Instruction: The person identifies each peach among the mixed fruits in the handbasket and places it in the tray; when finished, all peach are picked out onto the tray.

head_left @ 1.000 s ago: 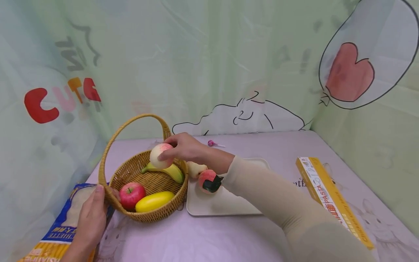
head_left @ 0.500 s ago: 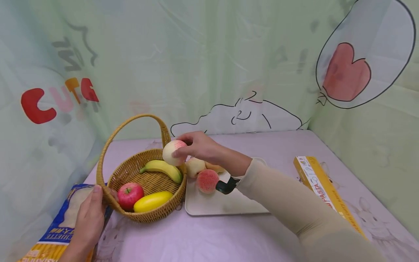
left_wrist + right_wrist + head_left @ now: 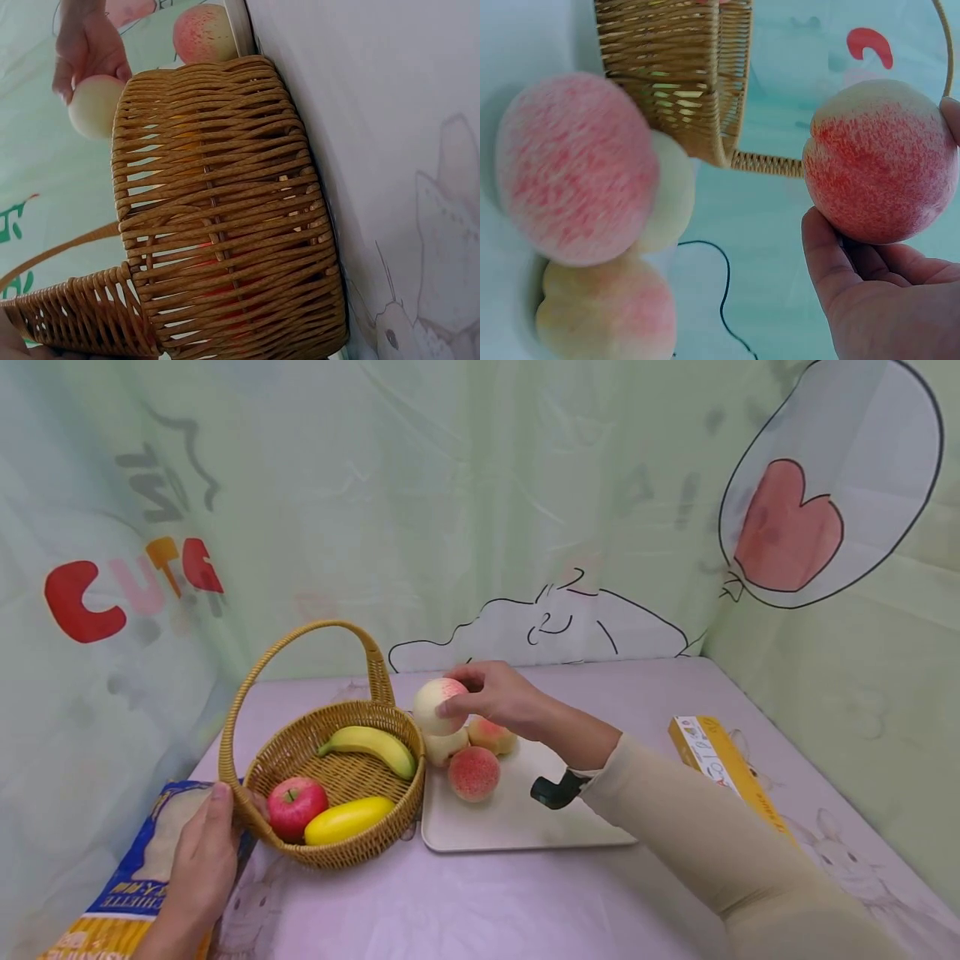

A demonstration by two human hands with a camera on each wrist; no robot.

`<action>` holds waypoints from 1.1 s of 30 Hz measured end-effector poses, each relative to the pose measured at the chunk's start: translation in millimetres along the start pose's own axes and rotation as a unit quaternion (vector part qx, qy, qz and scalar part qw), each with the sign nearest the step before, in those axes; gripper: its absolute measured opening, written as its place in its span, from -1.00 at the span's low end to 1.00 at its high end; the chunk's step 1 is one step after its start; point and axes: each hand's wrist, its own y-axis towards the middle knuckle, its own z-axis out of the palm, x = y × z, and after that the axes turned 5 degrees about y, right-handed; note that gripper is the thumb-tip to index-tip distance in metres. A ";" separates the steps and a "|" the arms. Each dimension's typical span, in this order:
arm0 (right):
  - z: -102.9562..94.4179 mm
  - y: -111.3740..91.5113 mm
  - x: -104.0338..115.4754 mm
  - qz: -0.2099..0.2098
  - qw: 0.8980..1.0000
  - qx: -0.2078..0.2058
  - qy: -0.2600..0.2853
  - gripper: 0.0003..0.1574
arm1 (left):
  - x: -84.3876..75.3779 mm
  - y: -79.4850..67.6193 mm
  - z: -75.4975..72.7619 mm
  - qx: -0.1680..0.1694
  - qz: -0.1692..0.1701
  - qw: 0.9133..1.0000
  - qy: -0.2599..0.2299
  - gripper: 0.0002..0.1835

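Note:
My right hand (image 3: 504,697) pinches a pale peach with a red blush (image 3: 432,707) between thumb and fingers, raised just right of the wicker basket (image 3: 352,857). The right wrist view shows this peach's reddened side (image 3: 885,161). My left hand (image 3: 201,852) grips the basket at the base of its handle, on the left rim. Inside the basket lie a banana (image 3: 372,747), a red apple (image 3: 297,806) and a smooth yellow oblong fruit (image 3: 349,821). Below the held peach, a red peach (image 3: 474,774), a yellow-pink peach (image 3: 492,735) and a pale fruit (image 3: 446,748) huddle on a cream tray (image 3: 525,822).
A blue and yellow pasta bag (image 3: 135,877) lies left of the basket, partly behind my left forearm. On the right is a long yellow pasta box (image 3: 723,764), partly covered by my right sleeve. Printed curtains (image 3: 465,510) enclose the table at the back and sides.
My right hand has carried the peach rightward, from over the basket to over the fruit on the tray's left part. The left hand has kept its grip on the basket.

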 end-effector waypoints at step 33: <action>-36.0 -54.4 -65.7 0.080 0.994 -0.067 0.031 -0.37 | -2.3 -1.1 -3.7 0.031 -0.049 0.998 -0.014 -0.18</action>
